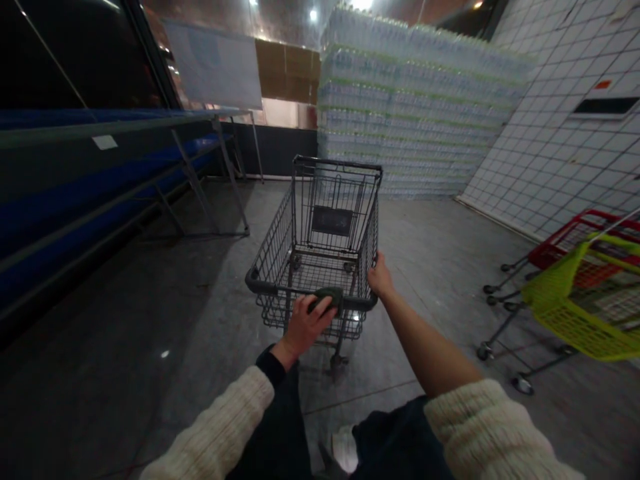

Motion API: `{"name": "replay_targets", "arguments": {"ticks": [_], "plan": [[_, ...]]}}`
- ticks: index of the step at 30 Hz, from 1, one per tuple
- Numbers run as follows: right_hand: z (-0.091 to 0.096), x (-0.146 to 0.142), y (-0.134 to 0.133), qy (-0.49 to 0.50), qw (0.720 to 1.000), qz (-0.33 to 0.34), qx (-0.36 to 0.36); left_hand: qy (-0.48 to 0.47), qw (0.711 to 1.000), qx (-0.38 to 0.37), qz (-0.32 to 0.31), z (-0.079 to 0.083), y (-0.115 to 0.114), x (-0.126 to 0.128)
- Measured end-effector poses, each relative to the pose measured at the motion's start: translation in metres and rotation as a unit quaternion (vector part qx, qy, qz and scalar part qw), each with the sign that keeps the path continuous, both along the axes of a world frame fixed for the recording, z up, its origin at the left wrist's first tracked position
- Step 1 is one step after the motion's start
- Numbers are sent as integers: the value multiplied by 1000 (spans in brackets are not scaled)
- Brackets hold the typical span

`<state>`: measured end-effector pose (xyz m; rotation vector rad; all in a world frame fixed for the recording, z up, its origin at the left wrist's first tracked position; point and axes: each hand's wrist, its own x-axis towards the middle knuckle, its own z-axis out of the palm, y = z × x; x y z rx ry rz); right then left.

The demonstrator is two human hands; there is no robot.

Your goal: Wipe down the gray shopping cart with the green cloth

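In front of me stands a dark wire shopping cart (273, 223), its basket bare inside. My left hand (307, 323) is closed on a dark green cloth (331, 300), which presses against the black bar along the cart's near edge. My right hand (381, 277) is wrapped around the cart's right side rim, just past the near corner. Its fingertips are partly hidden behind the rim. A dark sign plate (332, 221) is fixed to the far end of the cart.
Yellow (570, 287) and red (553, 243) carts stand on the right. A tall stack of bottled water (410, 113) fills the back, beside a tiled wall (550, 127) with a wire grid. Along the left runs a metal rack (200, 180) with blue shelves.
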<state>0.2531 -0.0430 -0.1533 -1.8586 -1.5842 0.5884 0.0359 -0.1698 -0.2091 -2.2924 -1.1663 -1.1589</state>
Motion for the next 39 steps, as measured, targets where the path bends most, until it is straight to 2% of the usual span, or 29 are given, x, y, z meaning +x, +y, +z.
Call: {"name": "replay_targets", "arguments": {"ticks": [3, 7, 10, 12, 14, 17, 19, 20, 22, 26, 28, 29, 31, 33, 37, 39], "plan": [[1, 0, 1, 7, 1000, 2, 1, -72, 997, 8, 25, 9, -15, 9], [3, 0, -1, -6, 1000, 9, 10, -2, 994, -2, -110, 13, -19, 55], [3, 1, -4, -13, 1000, 9, 9, 61, 984, -28, -163, 9, -3, 64], [3, 1, -5, -14, 1000, 4, 5, 75, 981, -30, -174, 3, 7, 44], [3, 2, -5, -9, 1000, 3, 1, 79, 982, -43, -164, -3, 13, 7], [4, 2, -5, 1, 1000, 4, -1, 89, 990, -74, -79, -11, 11, -52], [4, 1, -4, 4, 1000, 2, 3, 67, 995, -57, -45, -14, 4, -71], [4, 0, -3, 4, 1000, 0, 6, 52, 997, -47, -39, -15, -1, -70], [3, -1, -3, 0, 1000, -3, 7, 35, 997, -39, -53, -17, -9, -50], [3, -2, -3, -14, 1000, 4, 9, 62, 985, -92, -136, -12, -7, 21], [3, 0, -3, -23, 1000, 6, 10, 61, 976, -129, -161, -9, 3, 40], [2, 1, -3, -24, 1000, 6, 10, 61, 974, -139, -168, -10, 8, 41], [0, 2, -2, -19, 1000, 6, 11, 56, 974, -133, -175, -15, 17, 27], [-3, 4, 0, -7, 1000, 9, 16, 46, 979, -106, -166, -23, 21, -1], [-7, 4, 3, 4, 1000, 2, 18, 56, 992, -90, -62, -34, 11, -59], [-6, 3, 3, 5, 1000, -4, 15, 36, 997, -69, -19, -33, 0, -68]]}}
